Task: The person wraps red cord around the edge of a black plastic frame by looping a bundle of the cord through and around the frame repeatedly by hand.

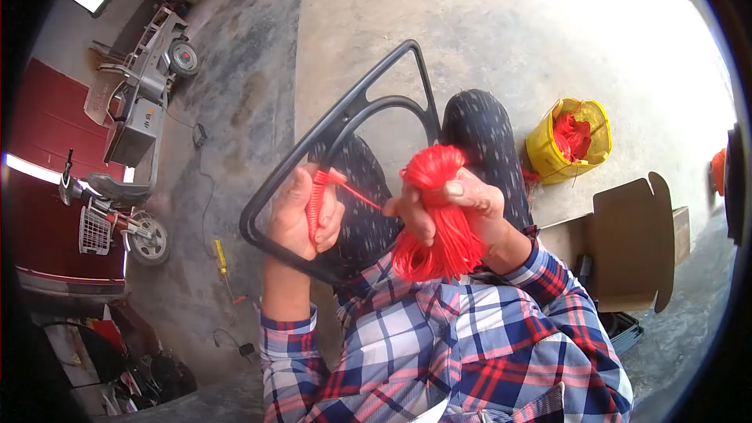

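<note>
A black frame point(276, 176) with rounded corners and a curved inner bar lies tilted across my lap. My left hand point(301, 215) is closed around one of its bars, where red cord point(316, 205) is wound in tight, close turns. From that winding a strand point(356, 192) runs taut to my right hand point(470, 202). A thick bundle of glossy red cord point(439, 247) is gripped in my right hand, looped at the top and hanging loose below. Part of the bar is hidden behind my left fingers.
A yellow bucket point(548, 149) holding more red cord stands on the floor to the right, near an open cardboard box point(634, 247). On the left floor lie a yellow-handled screwdriver point(221, 257) and a cable point(210, 188). A scooter point(117, 211) and a grey three-wheeler point(145, 102) stand farther left.
</note>
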### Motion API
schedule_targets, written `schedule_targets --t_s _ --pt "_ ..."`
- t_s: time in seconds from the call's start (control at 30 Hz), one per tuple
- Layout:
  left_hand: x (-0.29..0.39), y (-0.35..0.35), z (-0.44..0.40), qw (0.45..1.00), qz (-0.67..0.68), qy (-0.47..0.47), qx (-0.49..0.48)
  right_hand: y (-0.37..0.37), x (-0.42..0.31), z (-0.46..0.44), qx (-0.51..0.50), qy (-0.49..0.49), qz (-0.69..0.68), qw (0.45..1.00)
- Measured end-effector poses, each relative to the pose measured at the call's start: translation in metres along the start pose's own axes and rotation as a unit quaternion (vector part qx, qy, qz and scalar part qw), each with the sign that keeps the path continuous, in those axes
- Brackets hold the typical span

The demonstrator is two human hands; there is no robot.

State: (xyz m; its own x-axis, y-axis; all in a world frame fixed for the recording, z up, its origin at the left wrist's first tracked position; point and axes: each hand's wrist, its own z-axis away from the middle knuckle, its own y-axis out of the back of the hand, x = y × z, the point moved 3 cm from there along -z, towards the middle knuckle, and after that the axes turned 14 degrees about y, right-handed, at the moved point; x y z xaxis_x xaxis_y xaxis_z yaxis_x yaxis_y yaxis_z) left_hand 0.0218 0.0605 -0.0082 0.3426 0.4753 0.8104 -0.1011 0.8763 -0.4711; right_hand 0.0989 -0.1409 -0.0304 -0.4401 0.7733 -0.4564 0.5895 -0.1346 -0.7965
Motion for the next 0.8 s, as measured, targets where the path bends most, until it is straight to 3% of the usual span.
schedule_targets --t_s 0.37,0.53,0.63,0.67,0.73,0.8 --pt "-0.005 -0.001 -0.002 0.996 0.072 0.042 0.039 -0.001 0.004 0.003 0.019 -0.008 -0.013 1.000" --pt "-0.013 0.027 -0.003 0.996 0.078 0.012 -0.052 0.012 0.008 0.004 0.013 -0.014 -0.046 0.999" --pt "-0.011 0.027 0.003 0.998 0.038 -0.044 -0.025 0.012 0.004 0.003 0.007 0.007 -0.054 0.998" --pt "-0.012 0.028 0.005 0.997 0.033 -0.073 -0.012 0.015 0.006 0.004 0.026 0.015 -0.065 0.997" --pt "-0.010 0.027 0.005 0.992 -0.008 -0.093 -0.082 0.019 0.002 0.001 0.040 0.043 -0.122 0.991" --pt "-0.012 0.029 0.009 0.992 -0.019 -0.099 -0.074 0.019 -0.007 0.003 0.131 0.033 -0.182 0.974"
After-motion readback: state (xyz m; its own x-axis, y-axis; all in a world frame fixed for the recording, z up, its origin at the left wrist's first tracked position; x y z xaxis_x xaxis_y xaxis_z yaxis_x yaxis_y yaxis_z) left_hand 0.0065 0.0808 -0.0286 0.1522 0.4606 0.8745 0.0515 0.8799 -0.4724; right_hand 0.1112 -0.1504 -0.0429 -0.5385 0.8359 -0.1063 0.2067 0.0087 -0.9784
